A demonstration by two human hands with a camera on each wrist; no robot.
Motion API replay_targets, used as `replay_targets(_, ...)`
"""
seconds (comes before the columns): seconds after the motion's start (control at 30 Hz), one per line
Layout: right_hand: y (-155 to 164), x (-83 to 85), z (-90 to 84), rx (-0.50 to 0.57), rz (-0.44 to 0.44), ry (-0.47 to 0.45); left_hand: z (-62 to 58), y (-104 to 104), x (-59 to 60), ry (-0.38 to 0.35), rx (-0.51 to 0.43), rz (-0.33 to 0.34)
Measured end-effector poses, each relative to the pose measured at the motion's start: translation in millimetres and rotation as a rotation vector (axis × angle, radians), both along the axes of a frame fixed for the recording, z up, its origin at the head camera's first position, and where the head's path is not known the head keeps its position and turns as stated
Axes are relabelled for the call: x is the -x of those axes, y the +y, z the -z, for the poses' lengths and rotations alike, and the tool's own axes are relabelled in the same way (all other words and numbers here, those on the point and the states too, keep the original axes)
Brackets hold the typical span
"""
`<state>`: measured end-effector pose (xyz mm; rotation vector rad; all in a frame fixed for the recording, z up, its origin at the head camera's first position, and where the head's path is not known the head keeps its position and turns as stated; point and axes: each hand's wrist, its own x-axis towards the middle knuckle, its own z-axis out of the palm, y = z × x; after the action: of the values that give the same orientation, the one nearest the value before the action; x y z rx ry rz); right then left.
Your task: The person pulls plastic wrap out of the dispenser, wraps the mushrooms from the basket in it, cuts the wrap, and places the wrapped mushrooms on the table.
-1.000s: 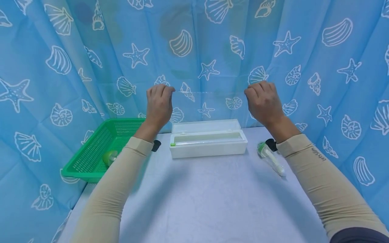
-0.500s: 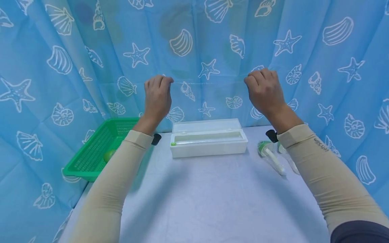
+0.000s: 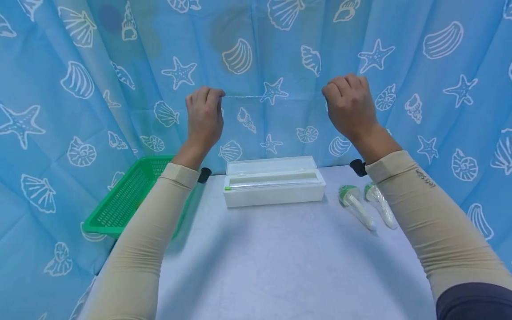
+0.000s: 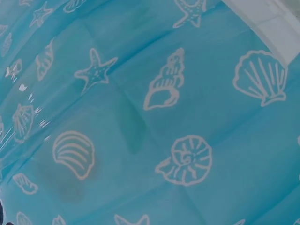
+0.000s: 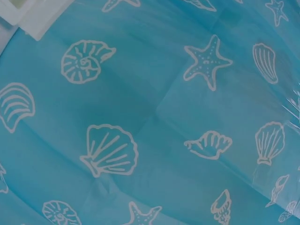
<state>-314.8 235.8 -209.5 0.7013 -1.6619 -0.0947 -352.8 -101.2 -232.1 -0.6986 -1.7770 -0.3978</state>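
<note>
A sheet of clear plastic wrap [image 3: 244, 96] is stretched between my two raised hands, its top edge a thin shiny line in front of the curtain. My left hand [image 3: 204, 115] pinches one upper corner, and my right hand [image 3: 352, 106] grips the other. Glints on the wrap [image 4: 42, 123] show at the left of the left wrist view, and creased wrap [image 5: 293, 105] at the right of the right wrist view. Below and between the hands stands a white wrap dispenser [image 3: 276, 196], its lid [image 3: 272, 165] tipped back and a green slider [image 3: 227, 188] at its left end.
On the left, partly behind my forearm, sits a green slotted basket [image 3: 108, 229]. Two plastic-wrapped items with green tops and white tails, one nearer [image 3: 358, 209] and one farther right [image 3: 382, 206], lie on the white table [image 3: 272, 266]. A blue shell-print curtain [image 3: 256, 49] hangs behind.
Both hands have risen steadily, lifting the wrap's top edge higher above the dispenser. The second wrapped item has come into sight beside my right forearm. The dispenser has stayed put.
</note>
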Motion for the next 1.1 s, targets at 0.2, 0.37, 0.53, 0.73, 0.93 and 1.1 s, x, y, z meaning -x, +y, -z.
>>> replay_targets(0.2, 0.5, -4.2, -7.8, -0.001, 0.012, 0.003, -6.4, 0.5, -2.5, 0.011, -0.009, 0.017)
replay_targets(0.37, -0.6, -5.4, -16.3, 0.006, -0.014, 0.027, -14.6, 0.1, -4.6, 0.038, 0.006, 0.024)
replay_targets(0.53, 0.3, -6.4, -20.3, 0.01, -0.025, 0.028, -19.3, -1.8, -9.6, 0.052, 0.011, 0.025)
replay_targets(0.73, 2.4, -21.4, -22.4, 0.022, -0.063, -0.065, -18.8, -3.8, -19.6, 0.067, 0.003, 0.046)
replay_targets(0.93, 5.8, -58.1, -29.6, 0.096, -0.121, -0.46, -15.1, -8.1, -40.9, 0.11, 0.03, 0.108)
replay_targets(1.1, 20.3, -93.3, -27.6, 0.055, -0.125, -0.693, -5.2, -16.9, -72.9, 0.076, 0.148, 0.205)
